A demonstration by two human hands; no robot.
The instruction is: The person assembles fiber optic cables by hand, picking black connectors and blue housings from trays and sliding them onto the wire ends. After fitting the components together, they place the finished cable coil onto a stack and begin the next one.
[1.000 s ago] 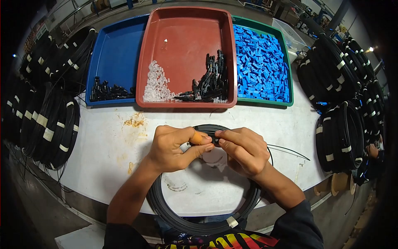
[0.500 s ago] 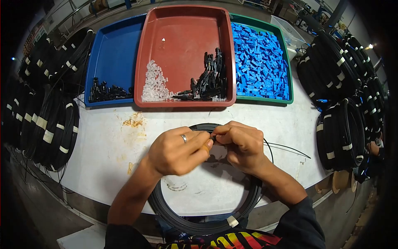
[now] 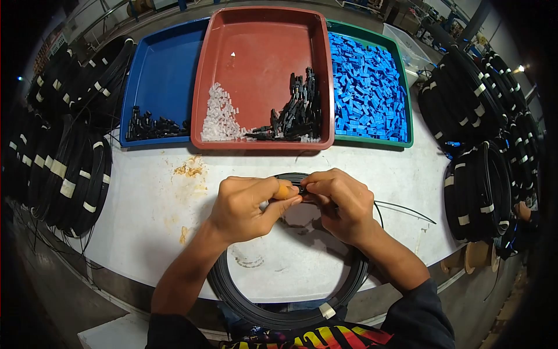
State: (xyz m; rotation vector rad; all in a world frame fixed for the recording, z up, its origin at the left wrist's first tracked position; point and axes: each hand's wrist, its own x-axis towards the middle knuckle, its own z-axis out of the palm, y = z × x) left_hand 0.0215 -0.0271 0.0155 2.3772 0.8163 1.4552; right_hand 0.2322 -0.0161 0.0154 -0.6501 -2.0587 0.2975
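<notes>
My left hand (image 3: 249, 208) is closed in a pinch, an orange wrap around one finger. Facing it, my right hand (image 3: 344, 205) pinches too, and the fingertips of both almost meet. Between them is a small black connector part (image 3: 301, 189), mostly covered by the fingers. Under the hands lies a coil of black cable (image 3: 220, 285) with a white tape tag (image 3: 327, 310) at its near side. A loose cable end (image 3: 407, 210) sticks out to the right of my right hand.
Behind the hands stand a blue tray (image 3: 165, 64) with black parts, a red tray (image 3: 261, 43) with white pieces (image 3: 218, 119) and black parts (image 3: 296, 107), and a green tray (image 3: 411, 131) of blue clips (image 3: 367, 87). Taped cable coils flank the table left (image 3: 70, 174) and right (image 3: 479, 189).
My left hand has rolled, and its fingers have shifted their pinch at the black part. My right hand stays in nearly the same place. The view has shifted slightly.
</notes>
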